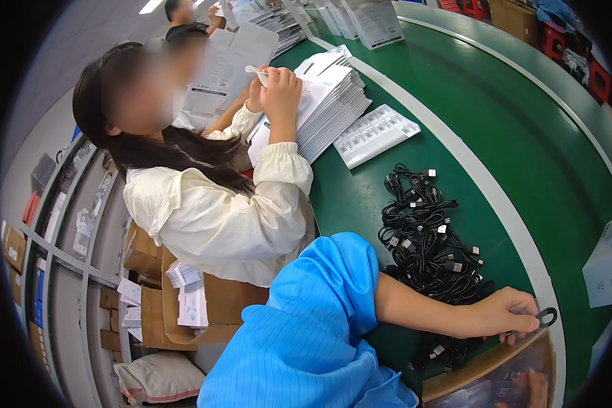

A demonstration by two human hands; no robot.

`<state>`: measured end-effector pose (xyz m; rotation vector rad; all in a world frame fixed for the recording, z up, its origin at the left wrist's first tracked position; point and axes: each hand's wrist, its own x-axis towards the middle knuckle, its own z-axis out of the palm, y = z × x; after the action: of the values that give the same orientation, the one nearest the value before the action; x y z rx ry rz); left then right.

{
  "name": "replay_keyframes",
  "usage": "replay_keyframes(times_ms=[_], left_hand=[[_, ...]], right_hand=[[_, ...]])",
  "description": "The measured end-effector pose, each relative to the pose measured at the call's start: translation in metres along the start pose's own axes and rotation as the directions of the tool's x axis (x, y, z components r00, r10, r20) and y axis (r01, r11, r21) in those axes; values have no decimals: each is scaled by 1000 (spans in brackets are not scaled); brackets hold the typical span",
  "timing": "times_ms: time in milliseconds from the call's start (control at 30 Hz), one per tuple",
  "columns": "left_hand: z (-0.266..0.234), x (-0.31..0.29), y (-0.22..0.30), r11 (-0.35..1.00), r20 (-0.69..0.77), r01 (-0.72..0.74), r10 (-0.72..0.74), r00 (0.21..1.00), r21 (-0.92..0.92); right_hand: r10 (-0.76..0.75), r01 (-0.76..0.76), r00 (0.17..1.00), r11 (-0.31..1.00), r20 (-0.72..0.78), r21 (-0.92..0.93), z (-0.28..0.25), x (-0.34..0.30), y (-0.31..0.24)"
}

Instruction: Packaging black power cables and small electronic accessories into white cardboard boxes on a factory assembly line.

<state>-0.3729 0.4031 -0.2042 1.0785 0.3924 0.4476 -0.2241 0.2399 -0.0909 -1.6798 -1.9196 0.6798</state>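
Observation:
My left hand reaches across to the right side of the green table, its fingers pinched on a coiled black cable. Part of the coil sticks out past the fingertips, over the table's white edging strip. Below it, my right hand shows only in part at the lower edge. Its fingers are bent among clear plastic bags in a wooden-sided bin; what they hold is hidden. Beside my left forearm lies a heap of black USB cables, bundled in loops with metal plugs showing.
A co-worker in a cream top sits to my left, handling a small white item. Stacked white flat boxes and a sheet of printed labels lie on the table. Cartons and shelving stand at left.

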Motion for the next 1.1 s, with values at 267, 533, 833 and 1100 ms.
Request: replay_keyframes(times_ms=[267, 533, 833, 1100], left_hand=[[2, -1, 6, 1000, 4, 5, -5, 1000, -10], [3, -5, 14, 999, 3, 38, -38, 999, -11], [6, -7, 22, 998, 1, 64, -64, 998, 12], [7, -11, 30, 991, 7, 128, -129, 992, 35]], right_hand=[[-42, 41, 999, 997, -12, -66, -6, 3, -3], [61, -61, 998, 995, -7, -83, -4, 4, 0], [10, -3, 998, 995, 62, -98, -7, 10, -3], [-148, 146, 989, 983, -2, -107, -9, 3, 7]])
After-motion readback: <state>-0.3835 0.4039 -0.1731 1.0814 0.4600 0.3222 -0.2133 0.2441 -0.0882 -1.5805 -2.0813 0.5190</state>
